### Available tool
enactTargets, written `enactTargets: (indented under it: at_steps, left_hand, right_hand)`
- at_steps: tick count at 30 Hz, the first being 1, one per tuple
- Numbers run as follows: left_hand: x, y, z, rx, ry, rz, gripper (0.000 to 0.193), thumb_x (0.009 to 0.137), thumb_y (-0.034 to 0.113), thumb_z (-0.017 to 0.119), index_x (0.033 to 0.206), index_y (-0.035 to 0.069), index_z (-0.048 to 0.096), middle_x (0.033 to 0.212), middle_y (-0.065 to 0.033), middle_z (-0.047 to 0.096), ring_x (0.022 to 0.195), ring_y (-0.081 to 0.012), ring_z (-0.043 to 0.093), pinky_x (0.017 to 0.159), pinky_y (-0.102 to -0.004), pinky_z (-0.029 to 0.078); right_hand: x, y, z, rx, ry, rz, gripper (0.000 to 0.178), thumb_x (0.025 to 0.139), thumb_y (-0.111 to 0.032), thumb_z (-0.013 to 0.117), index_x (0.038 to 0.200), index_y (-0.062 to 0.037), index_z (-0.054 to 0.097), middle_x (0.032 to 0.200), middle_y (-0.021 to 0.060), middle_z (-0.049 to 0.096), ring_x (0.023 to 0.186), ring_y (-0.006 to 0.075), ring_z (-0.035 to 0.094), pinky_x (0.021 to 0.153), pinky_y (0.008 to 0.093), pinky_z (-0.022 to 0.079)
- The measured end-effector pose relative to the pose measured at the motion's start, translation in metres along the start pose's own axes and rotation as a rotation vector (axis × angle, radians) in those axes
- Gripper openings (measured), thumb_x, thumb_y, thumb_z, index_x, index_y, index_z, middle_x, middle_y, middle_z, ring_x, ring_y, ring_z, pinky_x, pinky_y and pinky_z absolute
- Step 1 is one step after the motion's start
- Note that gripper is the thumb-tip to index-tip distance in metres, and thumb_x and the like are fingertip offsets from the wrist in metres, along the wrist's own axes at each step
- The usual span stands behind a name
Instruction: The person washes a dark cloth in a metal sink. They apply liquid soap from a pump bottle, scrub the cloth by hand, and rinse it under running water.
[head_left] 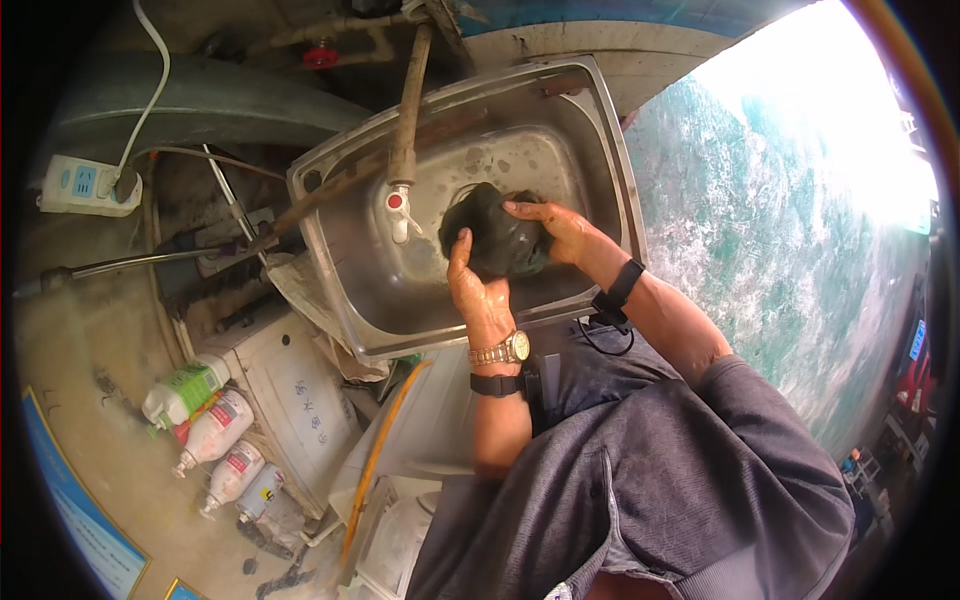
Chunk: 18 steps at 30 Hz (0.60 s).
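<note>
A dark, wet-looking cloth bundle (492, 232) is held over the basin of a steel sink (622, 165). My left hand (478, 292) grips its near left side, with the thumb laid up along it. From the right, my right hand (556, 226) pinches its upper right part, the thumb on top. Most of my fingers are hidden beneath or behind the bundle. Just left of it, a white tap (398, 212) with a red button hangs from a pipe (410, 110); no water stream shows.
Bottles (215, 425) stand at the lower left beside a white box (295, 400). A power strip (90, 187) with a white cable hangs upper left. A yellow hose (375, 450) runs down left of my body. A worn green wall (760, 240) rises on the right.
</note>
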<state>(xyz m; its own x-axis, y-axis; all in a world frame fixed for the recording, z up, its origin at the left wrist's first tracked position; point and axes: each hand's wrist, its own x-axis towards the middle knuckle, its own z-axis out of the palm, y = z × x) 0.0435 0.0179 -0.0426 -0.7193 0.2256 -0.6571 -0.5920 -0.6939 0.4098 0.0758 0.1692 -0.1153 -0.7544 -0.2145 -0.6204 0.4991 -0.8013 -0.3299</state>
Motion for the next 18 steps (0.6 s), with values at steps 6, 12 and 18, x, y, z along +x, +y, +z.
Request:
enactTargets:
  at_steps: [6, 12, 18]
  left_hand:
    - [0.009, 0.001, -0.014, 0.116, 0.179, 0.206, 0.021, 0.088, 0.017, 0.062, 0.100, 0.000, 0.064, 0.102, -0.0090, 0.065, 0.090, -0.0190, 0.064, 0.083, -0.0326, 0.052]
    - [0.015, -0.032, -0.033, 0.825, 0.016, 0.517, 0.017, 0.089, 0.014, 0.055, 0.095, -0.001, 0.062, 0.091, -0.0044, 0.061, 0.076, -0.0151, 0.058, 0.068, -0.0310, 0.049]
    - [0.038, -0.047, -0.044, 0.294, 0.242, 0.260, 0.012, 0.087, 0.007, 0.056, 0.092, -0.004, 0.060, 0.089, -0.0081, 0.063, 0.072, -0.0182, 0.061, 0.066, -0.0306, 0.052]
  right_hand:
    - [-0.048, -0.009, 0.045, -0.462, 0.060, -0.447, 0.035, 0.075, 0.001, 0.072, 0.107, -0.0083, 0.063, 0.105, 0.0026, 0.064, 0.105, 0.0172, 0.059, 0.094, 0.0346, 0.047]
    - [-0.041, 0.002, 0.104, -1.235, 0.432, -0.796, 0.028, 0.074, -0.012, 0.074, 0.100, -0.0086, 0.065, 0.099, 0.0154, 0.065, 0.094, 0.0376, 0.061, 0.078, 0.0405, 0.050]
    - [-0.018, -0.011, 0.081, -1.189, 0.532, -0.717, 0.032, 0.076, -0.023, 0.075, 0.100, -0.0061, 0.063, 0.088, 0.0207, 0.065, 0.084, 0.0402, 0.063, 0.072, 0.0432, 0.051]
